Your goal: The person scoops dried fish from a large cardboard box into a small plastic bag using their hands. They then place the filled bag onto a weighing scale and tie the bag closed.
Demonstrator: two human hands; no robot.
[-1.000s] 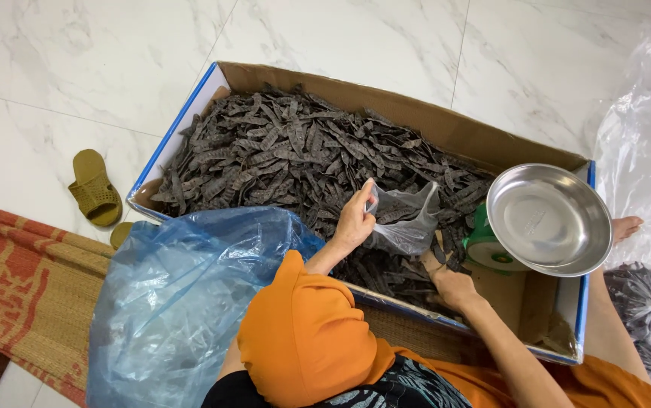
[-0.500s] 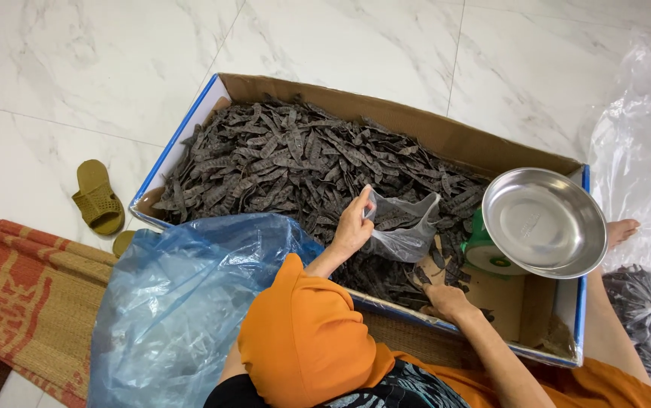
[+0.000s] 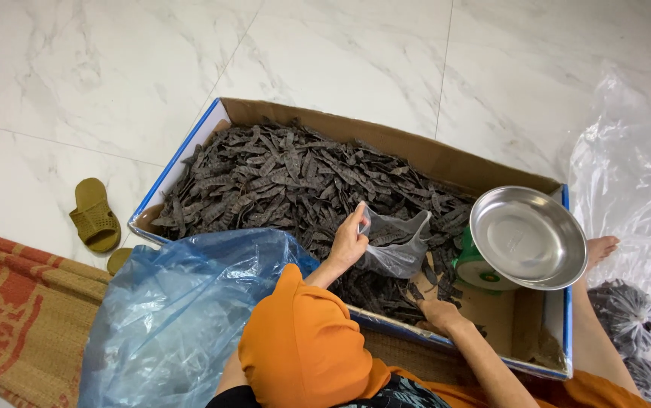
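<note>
While bag (image 3: 397,245) pinched — L hand (image 3: 348,243)

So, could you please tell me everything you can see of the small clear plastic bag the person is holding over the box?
The small clear bag is thin, crinkled, see-through plastic with its mouth held open and upward. The left hand pinches its left rim; the right hand is lower down among the dark dried strips, apart from it. A few dark strips seem to lie inside. It hangs over the cardboard box, beside the steel bowl, its bottom about at the pile.
</note>
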